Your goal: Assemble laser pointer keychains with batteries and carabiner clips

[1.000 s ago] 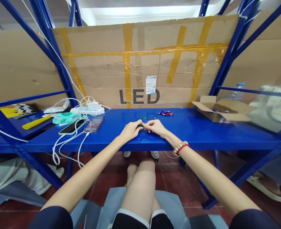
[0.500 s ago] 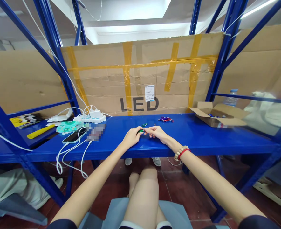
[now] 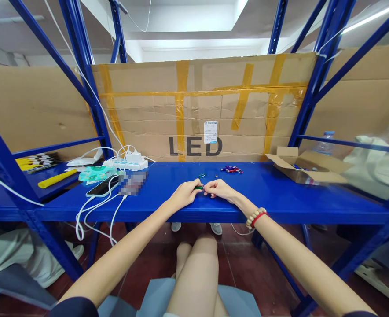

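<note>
My left hand (image 3: pixel 185 194) is closed, its thumb and fingers pinching a small green clip (image 3: pixel 198 187) that looks like a carabiner. The clip's right end points at my right hand (image 3: pixel 218 189), whose fingers are pinched together against that end. Whatever lies between the right fingertips is too small to make out. Just beyond the hands, a second green clip (image 3: pixel 202 175) lies on the blue table (image 3: pixel 168 176), with a tiny metal-looking piece (image 3: pixel 216 176) to its right. Farther back sits a small pile of red and purple clips (image 3: pixel 231 169).
An open cardboard box (image 3: pixel 308 177) with small items stands at the right. On the left are a phone (image 3: pixel 102 186), white cables, a power strip (image 3: pixel 131 162), a green packet (image 3: pixel 95 174) and a yellow roll (image 3: pixel 57 178). A cardboard panel (image 3: pixel 141 119) closes the back.
The right fingers have come closer round the end of the green clip, which now points straight between the two hands. The view has shifted slightly.
</note>
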Demonstrator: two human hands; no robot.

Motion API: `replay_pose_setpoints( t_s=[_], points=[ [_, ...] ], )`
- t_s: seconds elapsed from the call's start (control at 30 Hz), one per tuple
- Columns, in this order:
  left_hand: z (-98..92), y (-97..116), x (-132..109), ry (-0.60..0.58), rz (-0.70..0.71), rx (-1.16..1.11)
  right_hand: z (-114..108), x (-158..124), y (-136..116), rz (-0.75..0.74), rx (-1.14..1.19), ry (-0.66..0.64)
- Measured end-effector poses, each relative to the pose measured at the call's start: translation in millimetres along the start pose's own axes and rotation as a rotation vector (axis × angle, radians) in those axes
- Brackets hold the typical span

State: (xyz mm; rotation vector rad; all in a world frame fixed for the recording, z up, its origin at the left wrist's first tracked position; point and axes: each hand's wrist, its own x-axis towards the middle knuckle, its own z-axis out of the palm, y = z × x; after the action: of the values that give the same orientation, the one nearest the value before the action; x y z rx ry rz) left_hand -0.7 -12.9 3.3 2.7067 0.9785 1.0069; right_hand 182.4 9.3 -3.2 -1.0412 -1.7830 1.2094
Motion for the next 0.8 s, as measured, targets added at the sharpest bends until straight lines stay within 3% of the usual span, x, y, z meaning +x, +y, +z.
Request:
replay_pose_setpoints(
  t_s=[0.33,0.8],
  points=[
    [-1.1,-1.7,1.8,-0.015,0.050,0.029,-2.4,-3.0,-3.0,-0.010,0.040,-0.030],
    [1.2,-2.0,3.3,0.012,-0.018,-0.016,1.3,-3.7,-5.5,-0.001,0.072,0.021]
  ],
)
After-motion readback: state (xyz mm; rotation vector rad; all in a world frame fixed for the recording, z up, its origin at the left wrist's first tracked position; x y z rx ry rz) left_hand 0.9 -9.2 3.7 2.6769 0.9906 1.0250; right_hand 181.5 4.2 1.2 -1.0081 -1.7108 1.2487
